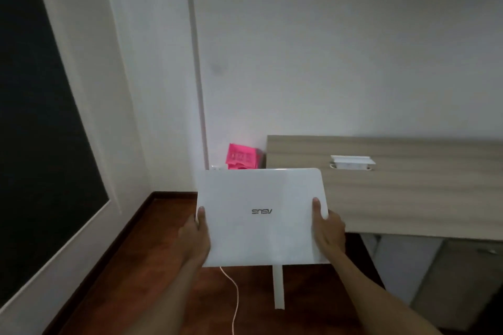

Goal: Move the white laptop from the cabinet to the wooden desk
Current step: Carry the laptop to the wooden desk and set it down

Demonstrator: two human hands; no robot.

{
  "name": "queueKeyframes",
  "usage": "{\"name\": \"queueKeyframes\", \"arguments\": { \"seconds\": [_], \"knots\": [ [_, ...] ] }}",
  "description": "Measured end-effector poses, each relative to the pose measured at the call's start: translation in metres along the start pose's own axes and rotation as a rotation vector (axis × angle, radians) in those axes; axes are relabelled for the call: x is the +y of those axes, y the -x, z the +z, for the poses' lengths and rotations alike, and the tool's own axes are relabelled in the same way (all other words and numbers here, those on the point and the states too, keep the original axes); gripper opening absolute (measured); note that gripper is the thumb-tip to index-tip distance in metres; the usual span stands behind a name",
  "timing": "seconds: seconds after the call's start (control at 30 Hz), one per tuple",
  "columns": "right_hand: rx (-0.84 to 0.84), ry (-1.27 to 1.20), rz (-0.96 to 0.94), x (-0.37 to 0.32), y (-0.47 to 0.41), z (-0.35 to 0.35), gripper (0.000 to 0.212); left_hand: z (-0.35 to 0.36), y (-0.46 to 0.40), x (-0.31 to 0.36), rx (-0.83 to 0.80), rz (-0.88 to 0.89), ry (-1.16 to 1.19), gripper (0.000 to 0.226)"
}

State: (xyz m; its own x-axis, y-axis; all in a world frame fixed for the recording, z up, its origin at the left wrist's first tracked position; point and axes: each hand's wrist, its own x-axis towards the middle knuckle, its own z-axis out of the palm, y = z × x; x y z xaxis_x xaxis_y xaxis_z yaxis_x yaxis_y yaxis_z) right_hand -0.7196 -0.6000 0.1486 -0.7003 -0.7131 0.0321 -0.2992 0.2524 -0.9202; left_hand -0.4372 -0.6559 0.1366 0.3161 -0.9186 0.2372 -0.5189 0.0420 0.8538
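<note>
Head view: one white laptop (pixel 258 215), two hands (pixel 194 236).

Office: wooden desk (pixel 408 193) with cable port (pixel 351 162)

Lying across a reddish-brown wooden floor (pixel 168 239), a thin white cable (pixel 236 296) and a flat white plastic strip (pixel 278 288). Standing in the corner against a plain white wall (pixel 326 49), a bright pink printed package (pixel 241 157). Running up that wall, a narrow white vertical conduit (pixel 196 62). Filling the left edge, a dark glass pane in a white frame (pixel 35 144).
</note>
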Motion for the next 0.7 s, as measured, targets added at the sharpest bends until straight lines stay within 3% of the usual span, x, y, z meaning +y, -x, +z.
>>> {"name": "queueKeyframes", "arguments": {
  "seconds": [0.13,0.27,0.43,0.7],
  "knots": [
    [0.096,0.012,0.063,0.018,-0.051,-0.01,0.07,0.067,-0.031,0.018,-0.088,0.035,0.033,0.058],
    [0.146,0.063,0.083,0.023,-0.103,-0.006,0.058,0.131,-0.075,0.023,-0.107,0.077,0.025,0.07],
    [0.193,0.072,0.081,0.032,-0.172,0.01,0.069,0.196,-0.121,0.032,-0.153,0.075,-0.081,0.062],
    [0.12,0.137,0.111,0.075,-0.297,0.056,0.072,0.313,-0.185,0.016,-0.189,0.068,-0.132,0.065]
  ]
}}
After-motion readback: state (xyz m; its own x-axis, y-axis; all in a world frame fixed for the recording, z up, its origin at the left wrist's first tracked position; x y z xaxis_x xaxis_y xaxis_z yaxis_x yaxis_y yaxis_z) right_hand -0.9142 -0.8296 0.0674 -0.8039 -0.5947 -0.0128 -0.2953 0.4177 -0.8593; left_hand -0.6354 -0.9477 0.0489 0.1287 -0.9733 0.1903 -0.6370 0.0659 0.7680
